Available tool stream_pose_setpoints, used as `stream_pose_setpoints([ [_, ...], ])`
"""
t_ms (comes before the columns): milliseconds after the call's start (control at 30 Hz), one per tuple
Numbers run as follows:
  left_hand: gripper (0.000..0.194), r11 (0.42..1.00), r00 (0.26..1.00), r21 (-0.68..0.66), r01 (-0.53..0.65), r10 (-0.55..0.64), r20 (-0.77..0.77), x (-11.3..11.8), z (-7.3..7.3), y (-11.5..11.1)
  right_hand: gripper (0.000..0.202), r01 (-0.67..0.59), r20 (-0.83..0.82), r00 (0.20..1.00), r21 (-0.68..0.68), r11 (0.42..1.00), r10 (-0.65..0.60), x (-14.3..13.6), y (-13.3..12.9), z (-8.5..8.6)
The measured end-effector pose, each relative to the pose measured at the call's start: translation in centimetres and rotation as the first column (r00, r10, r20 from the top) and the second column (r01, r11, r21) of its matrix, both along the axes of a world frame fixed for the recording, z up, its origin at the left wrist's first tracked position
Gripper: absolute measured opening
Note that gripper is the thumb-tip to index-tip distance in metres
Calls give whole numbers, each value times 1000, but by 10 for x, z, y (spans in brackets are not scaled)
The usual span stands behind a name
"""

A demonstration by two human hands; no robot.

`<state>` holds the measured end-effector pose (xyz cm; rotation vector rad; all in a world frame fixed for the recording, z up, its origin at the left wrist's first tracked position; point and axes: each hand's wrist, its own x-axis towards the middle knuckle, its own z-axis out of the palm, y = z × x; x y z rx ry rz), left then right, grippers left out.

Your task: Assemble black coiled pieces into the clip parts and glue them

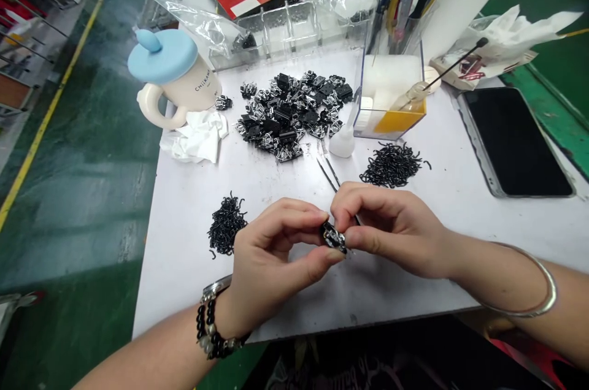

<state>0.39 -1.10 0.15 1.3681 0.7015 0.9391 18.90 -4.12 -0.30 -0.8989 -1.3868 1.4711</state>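
My left hand [276, 255] pinches a small black plastic part with silvery metal pieces [334, 238] between thumb and forefinger, just above the table. My right hand [391, 227] is closed at the part's right side, its thumb and forefinger tips at the edge of it. Dark tweezers [329, 173] run under the right fingers, with their two thin arms pointing away from me; the rest is covered. Beyond the hands lies a heap of similar black-and-metal parts [289, 111]. Small black curved pieces form a left pile [226, 224] and a right pile [391, 166].
A mug with a blue lid [179, 83] and crumpled tissue [197, 137] stand at left. Behind the heap is a clear divided tray [288, 28]. A clear holder with tools [391, 102], a small white bottle [342, 143] and a phone [518, 141] are to the right.
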Motion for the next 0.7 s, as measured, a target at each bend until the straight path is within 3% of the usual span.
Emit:
stream_pose_setpoints([
  [200, 29, 999, 999, -41, 30, -29, 17, -2, -3, 0, 8, -54, 83, 996, 143, 988, 43, 3, 3, -2],
  [700, 29, 997, 999, -71, 36, -35, 21, 2, -2, 1, 8, -56, 97, 995, 203, 978, 37, 4, 5, -4],
])
